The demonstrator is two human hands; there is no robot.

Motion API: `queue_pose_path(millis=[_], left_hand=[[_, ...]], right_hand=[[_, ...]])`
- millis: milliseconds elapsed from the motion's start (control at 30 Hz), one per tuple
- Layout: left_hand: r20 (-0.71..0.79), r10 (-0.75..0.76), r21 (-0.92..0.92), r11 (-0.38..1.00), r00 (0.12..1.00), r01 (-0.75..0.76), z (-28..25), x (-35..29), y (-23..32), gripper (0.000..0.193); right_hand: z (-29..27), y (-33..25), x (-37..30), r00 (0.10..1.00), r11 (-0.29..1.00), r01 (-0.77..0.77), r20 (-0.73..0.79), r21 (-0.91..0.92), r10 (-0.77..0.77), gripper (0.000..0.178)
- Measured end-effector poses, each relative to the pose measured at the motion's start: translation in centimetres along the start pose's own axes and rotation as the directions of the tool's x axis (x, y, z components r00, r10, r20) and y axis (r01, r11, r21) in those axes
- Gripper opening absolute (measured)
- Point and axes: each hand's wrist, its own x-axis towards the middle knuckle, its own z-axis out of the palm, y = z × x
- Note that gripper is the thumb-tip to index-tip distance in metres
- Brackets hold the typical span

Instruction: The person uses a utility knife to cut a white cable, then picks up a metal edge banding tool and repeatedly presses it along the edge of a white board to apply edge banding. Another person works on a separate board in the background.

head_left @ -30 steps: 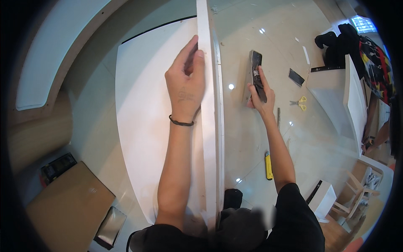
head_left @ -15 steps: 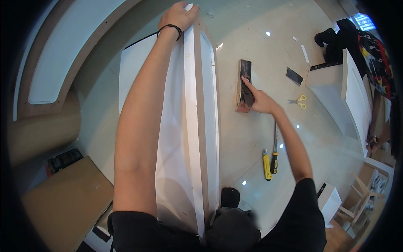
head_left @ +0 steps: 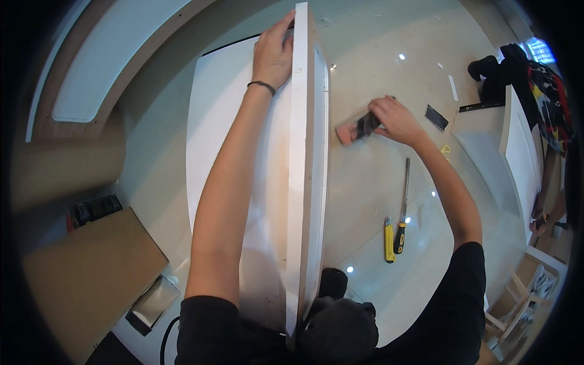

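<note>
My left hand lies against the inner face of the upright board, near its far end. Its fingers are stretched toward the board's white edge, where the tips are partly hidden. This board stands along one side of a large white panel. Over the floor to the right, my right hand is closed round a dark sanding block with a reddish end. The block is tilted and smeared by motion, apart from the board.
A yellow utility knife and a file lie on the tiled floor. Farther right are a dark flat rectangle, partly hidden yellow scissors and another person beside a white panel. Cardboard lies at lower left.
My right hand has lifted the sanding block off the floor and turned it. My left hand has shifted from the board's far end to its inner face. The view has shifted slightly.
</note>
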Motion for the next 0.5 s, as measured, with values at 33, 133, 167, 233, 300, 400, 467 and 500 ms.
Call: queue_pose_path(millis=[33,133,167,233,300,400,467,500], left_hand=[[-0.023,0.030,0.048,0.998,0.999,-0.029,0.1,-0.1,0.2,0.045],[0.113,-0.022,0.073,0.997,0.993,0.014,-0.5,-0.1,0.4,0.050],[0.107,0.000,0.100,0.995,0.994,-0.011,-0.5,-0.1,0.5,0.049],[0.099,0.048,0.149,0.987,0.994,-0.063,-0.7,0.0,0.5,0.049],[0.131,-0.004,0.128,0.992,0.991,-0.013,-0.8,0.0,0.4,0.047],[0.123,-0.014,0.141,0.990,0.992,-0.003,-0.4,0.1,0.2,0.046],[0.106,-0.009,0.125,0.992,0.994,-0.005,-0.2,0.2,0.1,0.046],[0.094,-0.003,0.118,0.993,0.996,-0.008,-0.2,0.3,0.1,0.046]], right_hand=[[-0.7,-0.3,0.3,0.982,0.985,-0.111,-0.136,0.134,0.129,0.052],[-3.1,-1.4,3.2,0.777,0.765,-0.456,-0.216,0.454,0.591,0.061],[-3.9,-1.4,5.1,0.704,0.709,-0.449,-0.274,0.543,0.655,0.066],[-5.4,-1.0,10.0,0.541,0.614,-0.316,-0.394,0.723,0.743,0.071],[-7.1,0.9,15.0,0.447,0.444,-0.244,-0.307,0.862,0.840,0.070],[-8.3,2.3,20.3,0.524,0.281,-0.013,-0.233,0.960,0.819,0.080],[-8.7,2.5,22.8,0.558,0.178,-0.046,-0.122,0.983,0.821,0.076],[-8.8,2.3,23.6,0.573,0.129,-0.062,-0.071,0.990,0.817,0.075]])
